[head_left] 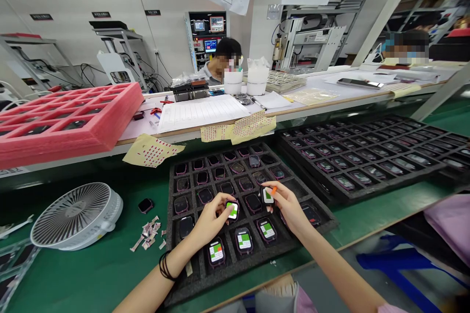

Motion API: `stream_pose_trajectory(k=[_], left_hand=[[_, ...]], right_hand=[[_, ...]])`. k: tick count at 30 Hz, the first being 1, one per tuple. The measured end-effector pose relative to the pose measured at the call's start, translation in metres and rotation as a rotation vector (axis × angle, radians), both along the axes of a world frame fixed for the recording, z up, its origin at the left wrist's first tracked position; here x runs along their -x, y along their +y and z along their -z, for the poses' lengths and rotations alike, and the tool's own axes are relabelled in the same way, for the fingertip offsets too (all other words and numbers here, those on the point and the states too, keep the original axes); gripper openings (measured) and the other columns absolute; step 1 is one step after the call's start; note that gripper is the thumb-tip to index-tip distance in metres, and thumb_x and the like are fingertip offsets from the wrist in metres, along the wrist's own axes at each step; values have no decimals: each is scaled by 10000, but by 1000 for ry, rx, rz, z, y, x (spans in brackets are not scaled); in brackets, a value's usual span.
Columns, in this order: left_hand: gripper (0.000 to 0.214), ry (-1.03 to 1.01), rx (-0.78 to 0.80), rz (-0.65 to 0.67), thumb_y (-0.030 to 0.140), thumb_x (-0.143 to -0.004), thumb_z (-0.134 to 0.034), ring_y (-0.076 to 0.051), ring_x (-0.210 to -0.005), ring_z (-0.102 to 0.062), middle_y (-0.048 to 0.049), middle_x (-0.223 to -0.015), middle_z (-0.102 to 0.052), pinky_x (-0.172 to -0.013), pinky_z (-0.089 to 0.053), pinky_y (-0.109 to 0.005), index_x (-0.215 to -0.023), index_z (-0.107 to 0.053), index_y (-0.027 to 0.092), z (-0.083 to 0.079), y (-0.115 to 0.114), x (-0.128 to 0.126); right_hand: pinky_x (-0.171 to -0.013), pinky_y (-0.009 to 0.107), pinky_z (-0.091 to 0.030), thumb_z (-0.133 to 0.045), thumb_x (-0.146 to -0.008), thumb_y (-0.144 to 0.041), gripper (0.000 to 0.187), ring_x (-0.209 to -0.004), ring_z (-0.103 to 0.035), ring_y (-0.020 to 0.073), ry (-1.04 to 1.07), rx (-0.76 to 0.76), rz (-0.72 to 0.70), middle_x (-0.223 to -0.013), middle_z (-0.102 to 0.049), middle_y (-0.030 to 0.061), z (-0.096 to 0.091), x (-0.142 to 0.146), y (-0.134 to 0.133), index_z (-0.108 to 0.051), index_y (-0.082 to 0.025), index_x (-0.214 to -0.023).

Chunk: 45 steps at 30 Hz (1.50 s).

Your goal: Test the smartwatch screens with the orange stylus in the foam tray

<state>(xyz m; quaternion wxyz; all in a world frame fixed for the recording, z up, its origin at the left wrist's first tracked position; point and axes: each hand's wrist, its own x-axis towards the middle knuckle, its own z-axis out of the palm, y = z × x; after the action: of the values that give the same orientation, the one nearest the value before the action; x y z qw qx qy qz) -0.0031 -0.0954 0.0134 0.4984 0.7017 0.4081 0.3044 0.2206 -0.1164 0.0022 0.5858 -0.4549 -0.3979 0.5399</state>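
The left hand (211,220) is recorded with its fingers (223,199) closed on a green-labelled smartwatch (232,210). A second smartwatch (268,196) is clamped by the right hand (286,208), near an orange tab (273,190). Both smartwatches are held over a black foam tray (172,249) on the green surface (110,274).

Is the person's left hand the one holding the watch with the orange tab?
No, the orange tab is on the watch pinched by the right hand.

Left hand (211,220) pinching down, and there's the right hand (287,209) pinching right near it! Both forearms angle inward, wrists bent.
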Motion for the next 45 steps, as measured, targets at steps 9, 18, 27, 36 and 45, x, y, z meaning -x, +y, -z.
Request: stream_pose_trajectory(k=[9,18,27,36,45], left_hand=[[260,-24,-2,-14,405,-863,-500,-128,-633,-514,-1,-755,-510,-574,-472,-240,-999,-544,189,1,0,0],[271,-122,27,-33,405,-863,-500,-134,-688,-505,-17,-802,-513,-586,-492,-242,-1009,-533,179,-2,1,-2],[252,-142,47,-38,399,-885,-463,-131,-691,-519,-18,-821,-524,-581,-484,-231,-1001,-530,185,-2,1,-1],[286,-97,-49,-61,277,-819,-576,-145,-782,-562,-60,-985,-579,-644,-460,-244,-1072,-475,188,6,4,-1],[240,-89,-20,-57,327,-822,-580,-132,-713,-543,-28,-850,-562,-584,-442,-224,-997,-497,183,5,3,-1]], right_hand=[[-413,220,-386,-705,-715,-357,245,-575,-521,138,194,29,72,-714,-622,35,5,-7,6,-635,-194,-884],[-424,220,-414,-702,-726,-390,251,-538,-523,114,158,20,75,-718,-619,18,0,-5,2,-632,-203,-878],[-387,232,-418,-631,-775,-448,343,-493,-596,146,-5,-2,-127,-653,-563,-11,-3,3,-2,-593,-205,-1013],[-490,236,-499,-758,-655,-253,510,-682,-642,168,-75,-8,-230,-751,-586,-5,-1,7,-2,-557,-211,-1122],[-328,190,-362,-753,-659,-362,371,-391,-523,81,-132,35,-115,-604,-514,-56,1,4,-1,-606,-188,-953]])
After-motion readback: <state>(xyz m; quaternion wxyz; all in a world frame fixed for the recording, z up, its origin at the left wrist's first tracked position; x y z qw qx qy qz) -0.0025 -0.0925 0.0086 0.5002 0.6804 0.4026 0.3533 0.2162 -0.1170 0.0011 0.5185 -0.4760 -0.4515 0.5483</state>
